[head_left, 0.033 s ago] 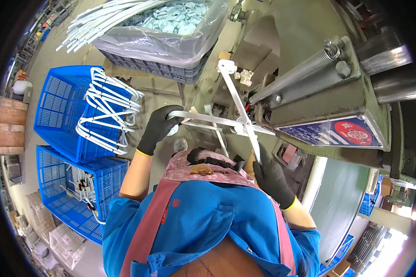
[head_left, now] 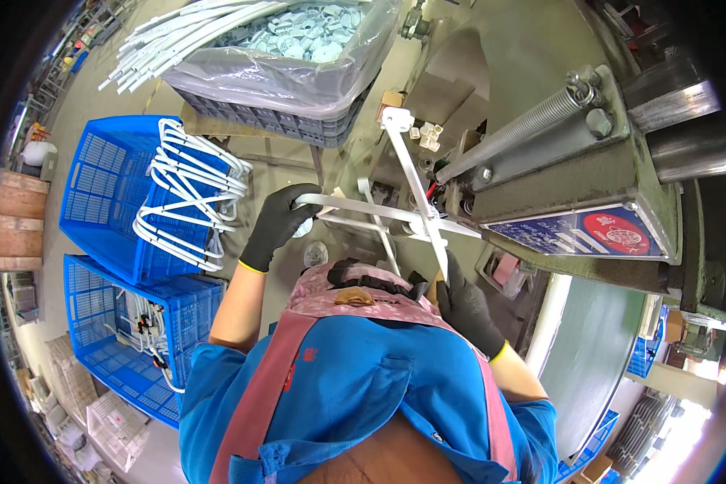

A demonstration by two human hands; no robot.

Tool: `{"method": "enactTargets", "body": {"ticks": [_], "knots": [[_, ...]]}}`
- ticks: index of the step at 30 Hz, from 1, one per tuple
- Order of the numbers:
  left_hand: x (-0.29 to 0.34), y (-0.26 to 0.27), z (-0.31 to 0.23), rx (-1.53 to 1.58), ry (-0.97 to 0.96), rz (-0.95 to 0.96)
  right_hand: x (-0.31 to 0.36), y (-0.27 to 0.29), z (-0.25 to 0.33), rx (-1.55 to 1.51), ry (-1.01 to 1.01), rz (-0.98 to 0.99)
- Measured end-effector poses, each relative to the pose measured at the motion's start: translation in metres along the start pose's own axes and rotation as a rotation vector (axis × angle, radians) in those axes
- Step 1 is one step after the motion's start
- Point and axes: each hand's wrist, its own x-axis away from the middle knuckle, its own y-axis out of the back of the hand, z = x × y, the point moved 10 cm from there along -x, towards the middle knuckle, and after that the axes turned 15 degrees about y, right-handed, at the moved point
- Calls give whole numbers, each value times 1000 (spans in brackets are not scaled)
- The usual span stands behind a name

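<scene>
A white crossed frame of flat bars and bent tubes [head_left: 408,165] lies between my hands, its bars meeting at a joint under the machine's edge. My left hand [head_left: 274,226], in a black glove, is closed around the frame's bent left end. In a matching glove, my right hand [head_left: 469,305] has its fingers at the near end of the slanting bar, closed on it. A white bracket-like end piece [head_left: 397,120] caps the far end of that bar. The underside of the joint is hidden.
Close on the right stands a big green-grey machine [head_left: 577,189] with a coil spring [head_left: 524,129]. Blue crates [head_left: 105,198] at left hold white bent tubes [head_left: 189,185]. At the back, a plastic-lined grey crate [head_left: 274,121] holds small pale parts under long white tubes [head_left: 165,44].
My right hand has shifted slightly left and away from me along the bar's near end. The left hand looks still, and the frame has barely moved.
</scene>
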Motion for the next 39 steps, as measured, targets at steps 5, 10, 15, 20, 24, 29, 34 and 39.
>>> {"method": "enactTargets", "body": {"ticks": [5, 10, 15, 20, 24, 29, 34, 39], "knots": [[44, 0, -55, 7, -328, -188, 8, -10, -12, -32, -14, -136], [62, -79, -5, 537, 310, 364, 10, -6, -9, -102, -9, -155], [99, -115, -23, -226, -129, 579, 5, 2, -5, -53, 43, -183], [132, -116, -37, -513, -424, 575, 4, 2, -10, -33, 48, -133], [148, -128, -47, -327, -414, 785, 0, 4, -15, 65, 90, -93], [145, -154, -29, -561, -112, 866, -2, 4, -20, 76, 157, -102], [116, -139, -83, -435, -248, 493, -3, 4, -25, 165, 181, -102], [76, -118, -147, -342, -568, -87, -2, 7, -24, 234, 197, -124]]}}
